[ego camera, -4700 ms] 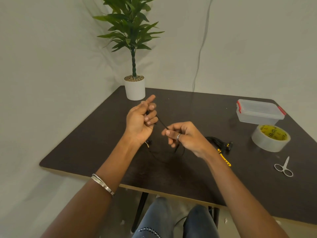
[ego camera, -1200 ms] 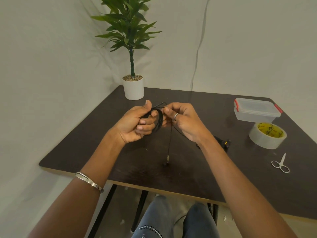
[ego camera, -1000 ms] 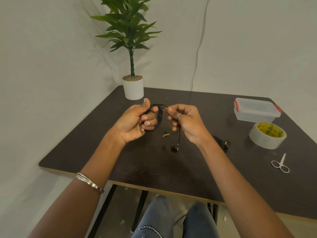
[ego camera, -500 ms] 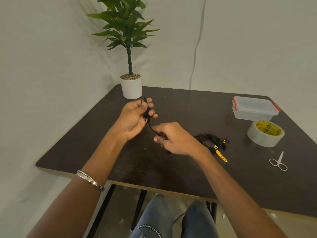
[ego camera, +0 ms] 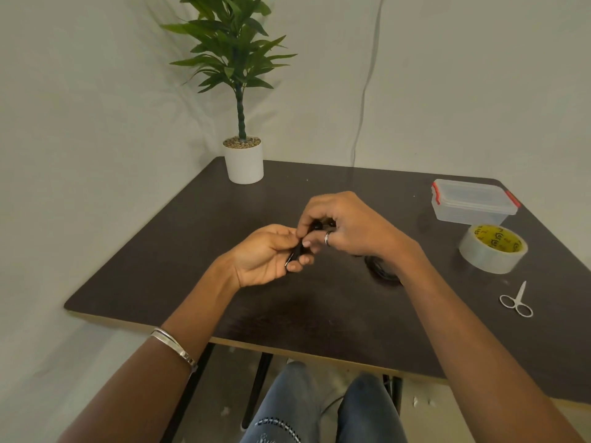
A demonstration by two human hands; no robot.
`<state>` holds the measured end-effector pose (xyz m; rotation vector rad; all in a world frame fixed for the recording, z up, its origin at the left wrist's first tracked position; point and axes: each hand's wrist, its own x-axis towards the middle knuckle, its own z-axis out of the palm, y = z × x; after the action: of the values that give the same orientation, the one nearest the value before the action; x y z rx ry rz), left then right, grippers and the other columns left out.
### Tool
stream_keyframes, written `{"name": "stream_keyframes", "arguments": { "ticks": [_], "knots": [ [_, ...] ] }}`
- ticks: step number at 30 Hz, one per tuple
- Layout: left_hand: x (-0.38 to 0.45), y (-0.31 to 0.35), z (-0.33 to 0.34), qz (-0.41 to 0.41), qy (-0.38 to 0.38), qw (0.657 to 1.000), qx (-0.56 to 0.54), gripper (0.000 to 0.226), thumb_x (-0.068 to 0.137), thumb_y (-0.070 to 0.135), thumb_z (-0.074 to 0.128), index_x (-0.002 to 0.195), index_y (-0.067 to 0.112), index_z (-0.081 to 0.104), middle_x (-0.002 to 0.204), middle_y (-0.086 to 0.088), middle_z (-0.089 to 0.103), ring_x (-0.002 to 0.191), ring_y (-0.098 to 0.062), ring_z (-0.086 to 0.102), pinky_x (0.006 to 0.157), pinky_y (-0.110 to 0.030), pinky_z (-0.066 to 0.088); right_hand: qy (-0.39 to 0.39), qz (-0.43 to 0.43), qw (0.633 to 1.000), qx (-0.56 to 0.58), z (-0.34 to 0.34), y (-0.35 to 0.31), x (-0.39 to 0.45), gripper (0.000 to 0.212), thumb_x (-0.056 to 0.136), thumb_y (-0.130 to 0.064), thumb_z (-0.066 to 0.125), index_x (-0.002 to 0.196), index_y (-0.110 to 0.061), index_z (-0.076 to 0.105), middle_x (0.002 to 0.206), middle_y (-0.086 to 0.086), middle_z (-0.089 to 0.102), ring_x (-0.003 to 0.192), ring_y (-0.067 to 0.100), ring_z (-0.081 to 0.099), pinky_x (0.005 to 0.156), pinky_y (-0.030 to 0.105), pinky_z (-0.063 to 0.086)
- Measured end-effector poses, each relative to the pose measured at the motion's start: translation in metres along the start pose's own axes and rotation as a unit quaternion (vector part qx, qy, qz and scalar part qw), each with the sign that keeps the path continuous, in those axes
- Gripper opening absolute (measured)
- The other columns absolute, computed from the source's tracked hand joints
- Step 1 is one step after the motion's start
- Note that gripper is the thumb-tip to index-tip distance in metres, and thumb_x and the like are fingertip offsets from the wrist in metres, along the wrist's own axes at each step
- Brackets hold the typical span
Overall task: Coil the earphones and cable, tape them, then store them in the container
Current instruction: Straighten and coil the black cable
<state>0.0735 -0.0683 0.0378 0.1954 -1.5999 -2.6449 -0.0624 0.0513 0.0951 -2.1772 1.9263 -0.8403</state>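
The earphones, light and limp, are pinched between the fingers of the left hand and right hand. All loops should be gripped together, or unwinding is likely.

I'm seeing soft, even, fairly bright light; faint shadows lie on the table. Wide-angle bending curves the edges; fingers slightly blurred.

Dark matt wood-grain table with pale raw edge. Clear glossy plastic box, red clips. Shiny translucent tape, yellow core. Polished metal scissors. Smooth matt white pot. Creased cloth backdrop.
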Motion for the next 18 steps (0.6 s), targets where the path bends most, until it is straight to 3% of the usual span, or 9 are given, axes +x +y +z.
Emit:
{"name": "stream_keyframes", "arguments": {
  "ticks": [2, 6, 9, 11, 13, 15, 18],
  "knots": [
    [0.0, -0.002, -0.004, -0.009, -0.042, 0.999, -0.029, 0.019, 0.091, 0.007, 0.047, 0.104, -0.005, 0.053, 0.095, -0.016, 0.057, 0.072, -0.017, 0.053, 0.052, -0.02, 0.043, 0.013, -0.002, 0.999, 0.043, 0.0, 0.002, -0.001, 0.012, 0.075, -0.007, 0.078, 0.083, -0.014, 0.073, 0.086, -0.006, 0.066, 0.081, 0.006, 0.063, 0.074, 0.018, 0.049],
    [0.0, -0.001, -0.009, -0.029, -0.134, 0.988, -0.071, 0.021, 0.091, 0.013, 0.06, 0.103, -0.003, 0.054, 0.096, -0.017, 0.056, 0.076, -0.015, 0.055, 0.056, -0.018, 0.049, 0.025, -0.004, 0.992, 0.12, 0.004, 0.009, -0.004, 0.014, 0.078, -0.008, 0.077, 0.091, -0.009, 0.073, 0.093, -0.001, 0.07, 0.089, 0.014, 0.066, 0.082, 0.031, 0.054],
    [0.0, -0.001, -0.009, -0.047, -0.151, 0.987, -0.041, 0.015, 0.09, 0.016, 0.063, 0.096, 0.002, 0.06, 0.086, -0.012, 0.057, 0.07, -0.011, 0.054, 0.051, -0.014, 0.047, 0.012, 0.001, 0.993, 0.119, 0.007, 0.011, -0.006, 0.016, 0.08, -0.012, 0.076, 0.096, -0.013, 0.074, 0.094, -0.003, 0.07, 0.091, 0.014, 0.064, 0.083, 0.031, 0.053],
    [-0.001, -0.002, -0.011, -0.053, -0.153, 0.986, -0.041, 0.014, 0.089, 0.017, 0.064, 0.094, 0.003, 0.061, 0.082, -0.01, 0.056, 0.067, -0.01, 0.053, 0.048, -0.013, 0.046, 0.004, 0.025, 0.987, 0.159, 0.01, 0.013, -0.007, 0.014, 0.083, -0.011, 0.073, 0.096, -0.012, 0.073, 0.089, 0.001, 0.07, 0.082, 0.02, 0.066, 0.075, 0.036, 0.056],
    [-0.001, -0.003, -0.012, -0.057, -0.142, 0.987, -0.049, 0.016, 0.088, 0.017, 0.065, 0.093, 0.002, 0.063, 0.079, -0.009, 0.056, 0.065, -0.009, 0.054, 0.047, -0.013, 0.046, -0.005, 0.05, 0.976, 0.211, 0.012, 0.016, -0.01, 0.01, 0.086, -0.011, 0.069, 0.096, -0.01, 0.071, 0.081, 0.014, 0.068, 0.068, 0.032, 0.062, 0.064, 0.039, 0.053],
    [-0.002, -0.003, -0.008, -0.06, -0.092, 0.993, -0.041, 0.021, 0.088, 0.017, 0.061, 0.097, -0.002, 0.065, 0.076, -0.009, 0.058, 0.062, -0.009, 0.055, 0.046, -0.012, 0.045, -0.002, 0.062, 0.975, 0.215, 0.014, 0.019, -0.013, 0.007, 0.087, -0.012, 0.068, 0.094, -0.01, 0.071, 0.076, 0.02, 0.067, 0.061, 0.029, 0.059, 0.062, 0.033, 0.051],
    [0.0, -0.002, 0.002, -0.054, 0.042, 0.998, 0.014, 0.03, 0.085, 0.015, 0.054, 0.097, -0.01, 0.066, 0.072, -0.01, 0.061, 0.058, -0.01, 0.058, 0.046, -0.013, 0.047, 0.022, 0.086, 0.978, 0.189, 0.019, 0.027, -0.016, 0.006, 0.085, -0.011, 0.071, 0.09, -0.013, 0.073, 0.081, 0.007, 0.072, 0.071, 0.014, 0.067, 0.068, 0.028, 0.055]
  ]
}}
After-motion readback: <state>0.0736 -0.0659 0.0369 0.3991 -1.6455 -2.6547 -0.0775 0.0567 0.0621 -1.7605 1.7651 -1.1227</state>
